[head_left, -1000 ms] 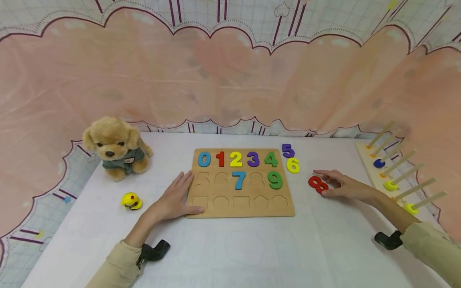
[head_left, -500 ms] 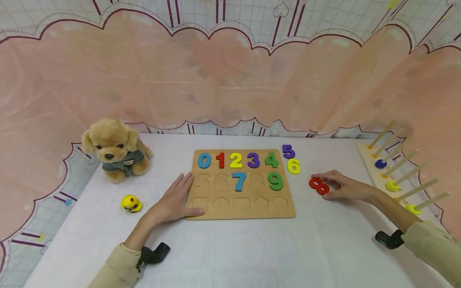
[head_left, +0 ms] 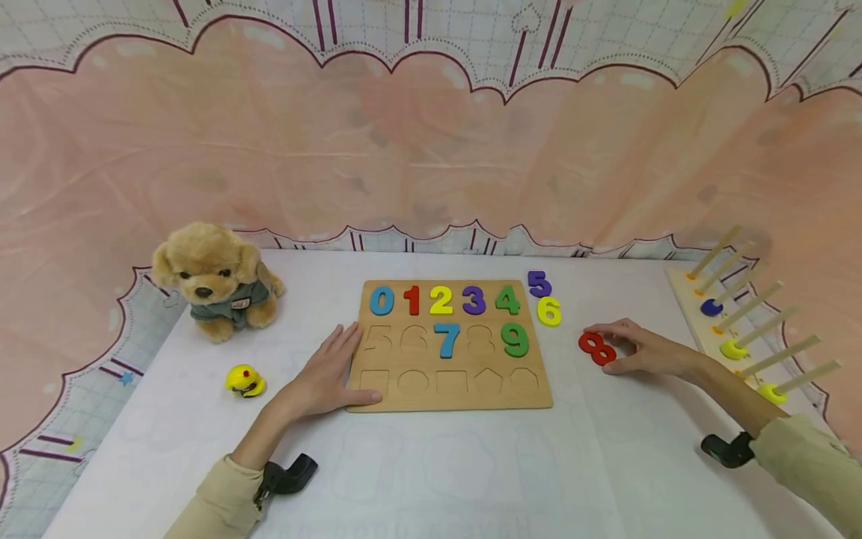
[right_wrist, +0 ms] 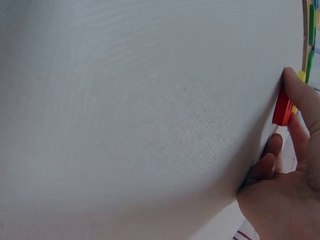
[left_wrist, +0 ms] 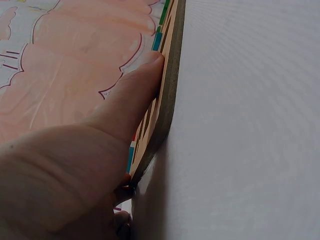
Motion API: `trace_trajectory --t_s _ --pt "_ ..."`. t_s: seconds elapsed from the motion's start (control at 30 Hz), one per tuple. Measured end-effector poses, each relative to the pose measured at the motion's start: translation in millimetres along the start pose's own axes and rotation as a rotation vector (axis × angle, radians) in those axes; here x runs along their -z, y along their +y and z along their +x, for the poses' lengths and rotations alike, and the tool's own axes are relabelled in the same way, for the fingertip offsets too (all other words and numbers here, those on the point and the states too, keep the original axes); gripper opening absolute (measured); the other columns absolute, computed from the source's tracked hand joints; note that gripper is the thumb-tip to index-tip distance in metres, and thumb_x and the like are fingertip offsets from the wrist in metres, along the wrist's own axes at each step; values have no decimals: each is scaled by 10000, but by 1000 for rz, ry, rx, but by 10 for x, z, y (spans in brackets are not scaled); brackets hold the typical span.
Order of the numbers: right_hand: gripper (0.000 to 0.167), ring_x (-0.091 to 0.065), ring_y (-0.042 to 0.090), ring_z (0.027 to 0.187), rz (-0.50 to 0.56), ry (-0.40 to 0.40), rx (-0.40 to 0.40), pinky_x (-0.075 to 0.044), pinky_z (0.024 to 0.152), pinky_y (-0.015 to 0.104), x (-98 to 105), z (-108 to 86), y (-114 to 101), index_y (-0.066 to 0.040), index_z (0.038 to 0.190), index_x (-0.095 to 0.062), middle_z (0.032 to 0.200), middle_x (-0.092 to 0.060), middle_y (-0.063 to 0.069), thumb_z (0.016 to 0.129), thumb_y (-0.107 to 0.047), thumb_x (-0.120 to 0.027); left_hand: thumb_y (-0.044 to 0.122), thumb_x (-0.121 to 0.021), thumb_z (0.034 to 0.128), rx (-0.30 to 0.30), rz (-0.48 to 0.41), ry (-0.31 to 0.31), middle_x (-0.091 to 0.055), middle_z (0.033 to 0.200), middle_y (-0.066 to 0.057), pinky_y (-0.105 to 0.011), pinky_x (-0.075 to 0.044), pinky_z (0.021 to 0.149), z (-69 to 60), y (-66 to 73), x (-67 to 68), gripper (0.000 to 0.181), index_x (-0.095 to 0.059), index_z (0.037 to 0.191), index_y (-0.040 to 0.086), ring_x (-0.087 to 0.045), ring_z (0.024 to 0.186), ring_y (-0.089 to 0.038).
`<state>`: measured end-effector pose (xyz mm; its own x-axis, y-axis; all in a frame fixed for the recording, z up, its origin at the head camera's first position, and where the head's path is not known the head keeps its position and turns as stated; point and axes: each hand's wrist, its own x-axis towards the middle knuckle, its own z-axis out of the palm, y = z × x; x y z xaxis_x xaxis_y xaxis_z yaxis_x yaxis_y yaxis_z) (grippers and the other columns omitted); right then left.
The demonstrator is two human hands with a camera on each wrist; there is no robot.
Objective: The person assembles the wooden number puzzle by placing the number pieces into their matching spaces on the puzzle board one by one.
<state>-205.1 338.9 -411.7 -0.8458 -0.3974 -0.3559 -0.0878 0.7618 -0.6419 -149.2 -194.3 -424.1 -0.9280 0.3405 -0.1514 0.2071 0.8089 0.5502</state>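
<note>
My left hand (head_left: pixel 323 378) rests at the left edge of a wooden number puzzle board (head_left: pixel 447 400), fingers straight along its side. In the left wrist view the thumb (left_wrist: pixel 142 82) lies on the board's top face. On the right, my right hand (head_left: pixel 648 353) pinches a red number 8 (head_left: pixel 597 349) between thumb and index finger, at the table surface. The right wrist view catches only the edge of the red 8 (right_wrist: pixel 283 109) between them. Purple 5 (head_left: pixel 539 284) and yellow 6 (head_left: pixel 548 311) lie beside the board's upper right corner.
The board carries 0 to 4 in its top row, and a blue 7 (head_left: pixel 447 340) and green 9 (head_left: pixel 515 339) below. A plush dog (head_left: pixel 215 281) and a yellow toy (head_left: pixel 245 381) stand left. A peg stand (head_left: pixel 700 329) with rings is far right.
My right index finger has come in against the red 8, closing the small gap seen a second ago. The left hand keeps its place on the board.
</note>
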Motion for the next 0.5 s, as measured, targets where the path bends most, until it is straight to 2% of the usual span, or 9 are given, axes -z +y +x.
trace_trajectory --t_s 0.13,0.27,0.37,0.5 --pt "707 -446 301 1133 -42 55 -24 -461 883 339 -11 16 -49 -128 1433 -443 1268 -478 179 832 -349 -745 545 -752 763 -10 -6 11 -114 1631 -188 -634 -120 1185 2 -8 4 1126 -154 1543 -4 -26 1506 -416" --pt "683 -539 306 1097 -60 130 -21 -533 870 366 -29 43 -181 -67 1393 -463 1266 -535 205 842 -363 -738 559 -738 770 -25 -2 7 -102 1633 -189 -632 -113 1188 1 -24 -13 1126 -145 1543 -5 -18 1507 -415" --pt "648 -568 295 1057 -60 197 23 -543 821 296 -70 61 -340 -20 1345 -483 1233 -559 202 845 -340 -742 573 -730 771 -31 5 6 -96 1634 -188 -631 -107 1188 0 -35 -30 1130 -140 1545 -2 -13 1508 -414" --pt "572 -581 255 983 -88 287 105 -499 738 191 -164 81 -560 -14 1259 -528 1145 -603 155 823 -292 -770 578 -723 776 -39 15 8 -94 1634 -189 -627 -105 1190 0 -47 -45 1129 -137 1545 -5 -8 1508 -412"
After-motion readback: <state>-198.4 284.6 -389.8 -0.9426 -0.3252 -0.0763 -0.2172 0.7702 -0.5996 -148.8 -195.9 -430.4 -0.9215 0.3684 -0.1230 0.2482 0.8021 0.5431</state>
